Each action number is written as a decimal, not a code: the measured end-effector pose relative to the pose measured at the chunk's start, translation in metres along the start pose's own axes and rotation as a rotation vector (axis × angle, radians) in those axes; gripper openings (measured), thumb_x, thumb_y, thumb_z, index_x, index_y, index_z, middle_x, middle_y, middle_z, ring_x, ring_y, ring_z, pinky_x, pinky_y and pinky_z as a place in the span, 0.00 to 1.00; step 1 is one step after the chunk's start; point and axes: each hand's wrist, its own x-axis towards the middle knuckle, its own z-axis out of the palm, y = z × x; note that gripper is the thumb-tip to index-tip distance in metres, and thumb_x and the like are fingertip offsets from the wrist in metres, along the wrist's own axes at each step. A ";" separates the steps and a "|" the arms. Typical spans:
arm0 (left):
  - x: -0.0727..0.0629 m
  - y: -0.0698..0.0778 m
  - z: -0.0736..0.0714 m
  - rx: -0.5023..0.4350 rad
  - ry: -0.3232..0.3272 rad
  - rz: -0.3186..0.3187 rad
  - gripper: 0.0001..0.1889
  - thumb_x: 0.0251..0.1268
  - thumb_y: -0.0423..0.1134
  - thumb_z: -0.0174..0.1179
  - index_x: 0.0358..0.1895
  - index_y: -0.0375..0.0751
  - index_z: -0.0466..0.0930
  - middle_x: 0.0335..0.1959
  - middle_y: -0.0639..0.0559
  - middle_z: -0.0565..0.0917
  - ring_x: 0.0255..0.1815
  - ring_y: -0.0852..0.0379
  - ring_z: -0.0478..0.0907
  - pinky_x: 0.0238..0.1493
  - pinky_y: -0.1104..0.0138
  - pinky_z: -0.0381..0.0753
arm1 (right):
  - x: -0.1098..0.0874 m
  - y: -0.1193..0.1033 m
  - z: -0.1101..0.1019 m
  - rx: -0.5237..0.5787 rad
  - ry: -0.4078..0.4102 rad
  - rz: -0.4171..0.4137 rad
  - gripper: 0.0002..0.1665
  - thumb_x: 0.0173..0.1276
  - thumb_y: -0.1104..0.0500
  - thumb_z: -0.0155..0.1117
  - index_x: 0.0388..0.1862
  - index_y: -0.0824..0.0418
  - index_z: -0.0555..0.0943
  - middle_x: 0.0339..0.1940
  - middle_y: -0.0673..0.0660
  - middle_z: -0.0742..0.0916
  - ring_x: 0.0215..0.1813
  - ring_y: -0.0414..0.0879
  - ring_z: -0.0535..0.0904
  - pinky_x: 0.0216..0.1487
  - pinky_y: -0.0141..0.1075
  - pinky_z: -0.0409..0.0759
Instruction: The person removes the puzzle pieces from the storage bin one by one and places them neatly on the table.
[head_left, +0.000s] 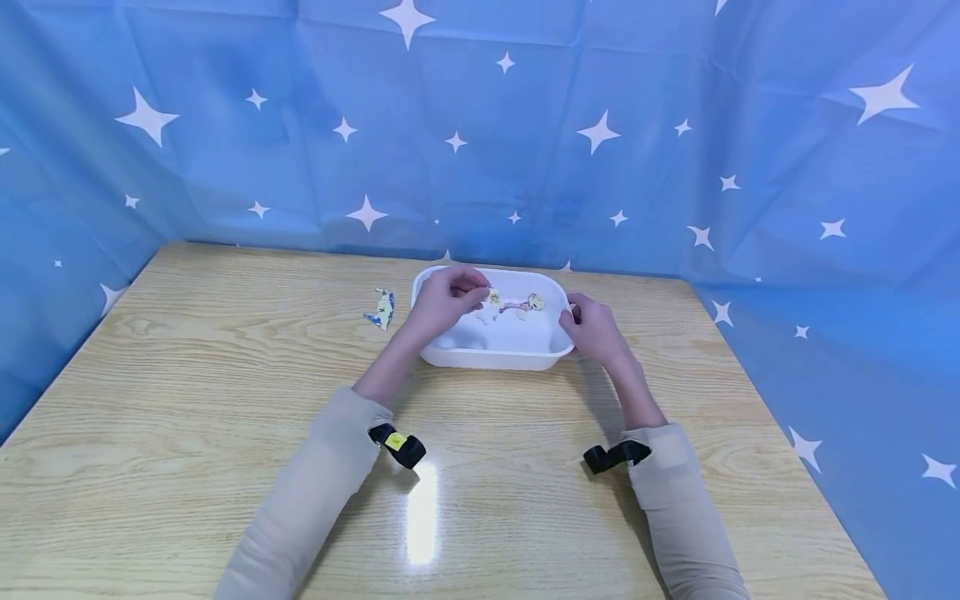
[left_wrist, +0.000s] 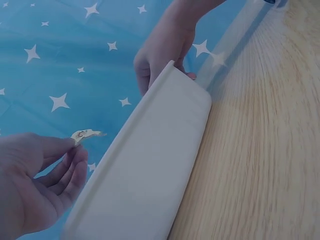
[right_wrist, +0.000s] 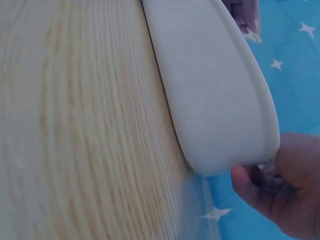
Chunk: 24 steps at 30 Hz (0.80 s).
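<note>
A white plastic tub [head_left: 491, 360] with rounded corners stands toward the far side of the table. Over its left part my left hand [head_left: 441, 304] pinches a small pale paper-like cutout [left_wrist: 86, 134] with printed markings between thumb and fingers. My right hand [head_left: 594, 329] grips the tub's right end, fingers curled at the rim; in the right wrist view the fingertips are partly hidden by the tub. Inside the tub lie a few small coloured cutouts [head_left: 534, 302], too small to make out well.
A blue and cream cutout [head_left: 385, 308] lies on the wooden table [head_left: 225, 400] left of the tub. Behind the table hangs a blue cloth [head_left: 487, 183] with white stars. Black straps [head_left: 397, 444] sit on both sleeved wrists.
</note>
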 end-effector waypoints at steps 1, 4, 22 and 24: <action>-0.002 0.000 -0.002 -0.006 0.002 0.006 0.06 0.72 0.33 0.62 0.46 0.34 0.84 0.38 0.40 0.86 0.35 0.50 0.83 0.40 0.65 0.83 | 0.000 0.000 0.000 -0.002 0.002 -0.001 0.24 0.77 0.62 0.52 0.67 0.75 0.71 0.33 0.66 0.83 0.26 0.50 0.80 0.21 0.37 0.82; -0.006 0.001 -0.011 -0.039 0.013 0.012 0.08 0.73 0.34 0.61 0.48 0.35 0.84 0.39 0.38 0.85 0.37 0.45 0.83 0.43 0.60 0.83 | -0.001 0.000 -0.001 -0.008 0.004 -0.004 0.25 0.77 0.62 0.51 0.67 0.75 0.71 0.33 0.65 0.82 0.25 0.49 0.79 0.21 0.37 0.81; -0.027 -0.010 -0.068 -0.073 0.155 -0.158 0.12 0.71 0.36 0.64 0.50 0.31 0.83 0.41 0.42 0.84 0.38 0.54 0.83 0.50 0.59 0.85 | -0.002 -0.002 0.000 0.011 -0.008 0.009 0.25 0.77 0.61 0.50 0.68 0.73 0.70 0.31 0.64 0.81 0.22 0.49 0.79 0.21 0.40 0.82; -0.029 -0.012 -0.074 -0.070 0.171 -0.170 0.12 0.71 0.36 0.64 0.50 0.30 0.82 0.40 0.43 0.83 0.38 0.52 0.83 0.50 0.58 0.84 | -0.002 -0.002 -0.001 0.010 -0.004 0.005 0.25 0.77 0.61 0.50 0.67 0.74 0.71 0.30 0.63 0.81 0.22 0.48 0.78 0.20 0.39 0.82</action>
